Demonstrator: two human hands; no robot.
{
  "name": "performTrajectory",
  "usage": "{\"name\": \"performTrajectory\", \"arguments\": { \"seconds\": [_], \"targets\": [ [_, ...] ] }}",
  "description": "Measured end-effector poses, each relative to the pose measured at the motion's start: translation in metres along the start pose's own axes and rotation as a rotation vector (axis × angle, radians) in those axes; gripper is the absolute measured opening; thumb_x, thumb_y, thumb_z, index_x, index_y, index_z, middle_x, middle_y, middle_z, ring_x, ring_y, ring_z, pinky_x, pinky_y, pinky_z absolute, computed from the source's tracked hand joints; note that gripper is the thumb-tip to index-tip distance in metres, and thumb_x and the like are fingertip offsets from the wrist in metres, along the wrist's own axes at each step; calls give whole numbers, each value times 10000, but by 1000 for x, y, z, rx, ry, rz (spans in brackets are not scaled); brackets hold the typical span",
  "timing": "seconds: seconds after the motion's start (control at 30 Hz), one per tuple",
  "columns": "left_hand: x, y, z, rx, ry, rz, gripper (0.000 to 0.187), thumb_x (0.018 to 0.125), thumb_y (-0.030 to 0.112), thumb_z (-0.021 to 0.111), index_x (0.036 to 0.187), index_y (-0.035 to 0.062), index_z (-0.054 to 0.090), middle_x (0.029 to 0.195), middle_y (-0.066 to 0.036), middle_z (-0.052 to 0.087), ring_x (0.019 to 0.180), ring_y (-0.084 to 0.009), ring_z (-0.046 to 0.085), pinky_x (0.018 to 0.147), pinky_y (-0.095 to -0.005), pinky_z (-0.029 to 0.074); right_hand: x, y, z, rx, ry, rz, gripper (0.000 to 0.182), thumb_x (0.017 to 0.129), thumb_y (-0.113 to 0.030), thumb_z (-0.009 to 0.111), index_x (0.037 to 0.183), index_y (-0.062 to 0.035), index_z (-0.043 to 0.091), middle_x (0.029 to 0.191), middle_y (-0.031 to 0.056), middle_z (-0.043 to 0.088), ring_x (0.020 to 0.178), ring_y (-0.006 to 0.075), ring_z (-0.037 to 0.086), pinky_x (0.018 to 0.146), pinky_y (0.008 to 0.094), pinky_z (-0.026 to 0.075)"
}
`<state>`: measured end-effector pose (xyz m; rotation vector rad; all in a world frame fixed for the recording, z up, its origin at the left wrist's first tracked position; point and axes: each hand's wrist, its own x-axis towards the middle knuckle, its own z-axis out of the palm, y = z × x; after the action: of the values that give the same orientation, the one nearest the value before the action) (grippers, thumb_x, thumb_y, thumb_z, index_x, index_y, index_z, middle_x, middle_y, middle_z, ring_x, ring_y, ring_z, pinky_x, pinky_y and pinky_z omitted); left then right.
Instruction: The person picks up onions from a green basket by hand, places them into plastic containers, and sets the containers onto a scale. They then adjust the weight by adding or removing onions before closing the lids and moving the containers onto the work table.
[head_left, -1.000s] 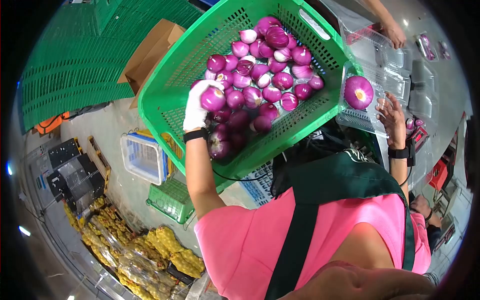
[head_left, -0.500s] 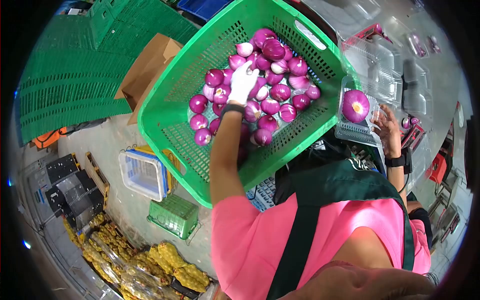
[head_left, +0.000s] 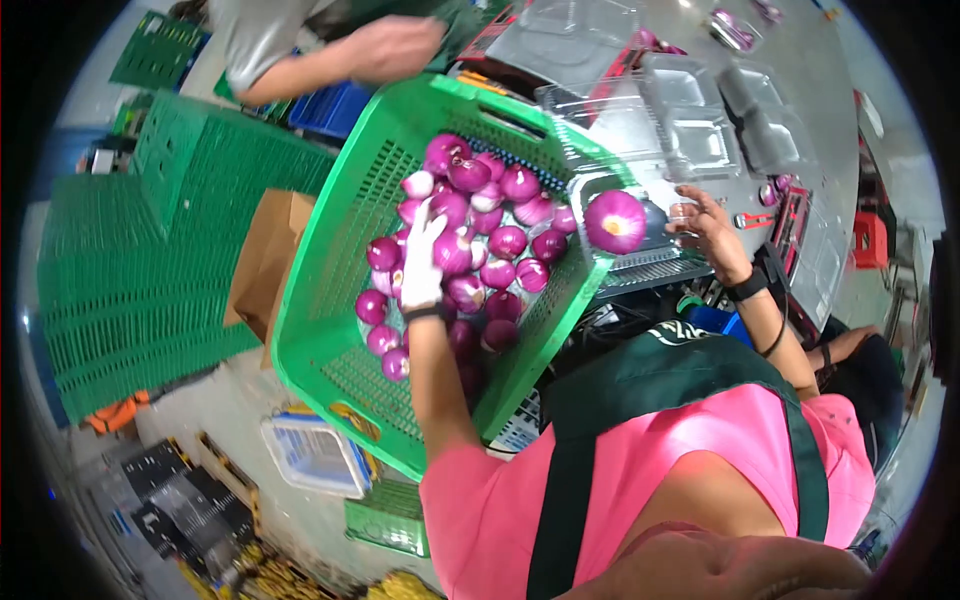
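Green and slotted, the crate (head_left: 335, 340) sits tilted across the view with a heap of peeled-looking purple onions (head_left: 507, 242) inside. Into that heap reaches the left hand (head_left: 422, 262), in a white glove, its fingers stretched out over the onions and against one of them (head_left: 453, 253); whether it grips that one, I cannot tell.

Just beyond the crate's right side, a much larger-looking onion (head_left: 615, 222) sits in a clear box (head_left: 658, 222), whose lid (head_left: 600, 115) stands open. The right hand (head_left: 712, 235), ungloved, is beside that box, open, with the fingers parted and slightly bent. I can't make out whether the fingertips touch the plastic.

More clear trays (head_left: 697, 130) lie on the metal table (head_left: 825, 110), past the box, with a few more onions (head_left: 778, 188) near them. At the crate's far end, a co-worker's hand (head_left: 395, 48) hangs near the rim, blurred, the fingers seemingly curled. A cardboard box (head_left: 265, 255) stands open on the crate's left, next to stacked green crates (head_left: 130, 270). Over to the right, there's a red stool (head_left: 870, 240).
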<state>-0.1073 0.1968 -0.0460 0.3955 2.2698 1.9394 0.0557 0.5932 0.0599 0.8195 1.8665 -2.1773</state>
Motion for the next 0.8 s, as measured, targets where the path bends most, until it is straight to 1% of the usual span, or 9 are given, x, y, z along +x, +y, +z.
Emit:
{"name": "performTrajectory", "arguments": {
  "seconds": [0.13,0.23,0.27,0.33,0.4,0.47,0.6,0.73,0.8],
  "targets": [
    [-9,135,23,-555,-167,-173,651,795,85,567,1398,25,332,1382,-141,405,1255,-258,420,1043,-369,357,4,-3,2,-2,-38,-11,465,848,-137,445,1309,-95,409,1027,31,570,888,146,602,703,274,454],
    [-8,225,79,-61,-419,-30,717,731,83,695,1371,29,376,1348,-119,432,1163,-215,502,922,-323,461,8,-8,9,-35,-44,20,411,902,-237,478,1287,-98,435,959,17,584,868,126,585,683,266,453],
    [-10,235,109,-179,-442,-26,683,742,72,696,1355,29,399,1291,-125,472,1150,-206,508,878,-315,481,13,-2,9,-14,-47,16,396,915,-275,491,1271,-105,453,947,17,588,858,119,574,673,262,449],
    [-4,240,158,-64,-495,116,637,770,79,675,1345,24,407,1276,-140,475,1148,-224,508,935,-337,447,7,-12,19,45,-4,5,378,947,-341,467,1248,-113,481,938,14,596,834,99,556,656,253,449],
    [1,201,202,273,-292,525,586,767,101,665,1304,32,443,1195,-183,513,1105,-294,534,886,-353,465,20,-3,6,22,-129,-20,376,965,-367,424,1229,-108,493,955,15,591,813,91,542,651,255,457],
    [-6,201,220,417,-296,242,587,772,149,673,1304,42,447,1181,-198,516,1102,-326,528,895,-371,453,29,12,3,156,-155,-27,348,983,-382,378,1127,-98,519,884,-19,532,740,73,492,607,231,451],
    [-10,221,205,732,-73,653,513,775,191,691,1236,44,518,1226,-182,508,1145,-342,483,963,-410,389,17,0,10,131,-134,-104,376,984,-403,363,1135,-94,513,863,-24,506,731,55,467,566,190,409],
    [-22,197,175,283,68,349,498,730,180,730,1180,51,561,1245,-162,493,1194,-358,426,1041,-512,258,19,10,11,148,-88,-93,464,991,-443,305,1234,-90,481,854,-30,464,755,56,427,551,196,382],
    [-39,193,170,695,-109,520,464,733,213,735,1153,90,584,1259,-134,493,1207,-356,422,1052,-548,226,24,19,12,166,-83,-99,487,989,-453,299,1258,-83,465,849,-27,453,746,57,422,561,191,399]
  ]
}}
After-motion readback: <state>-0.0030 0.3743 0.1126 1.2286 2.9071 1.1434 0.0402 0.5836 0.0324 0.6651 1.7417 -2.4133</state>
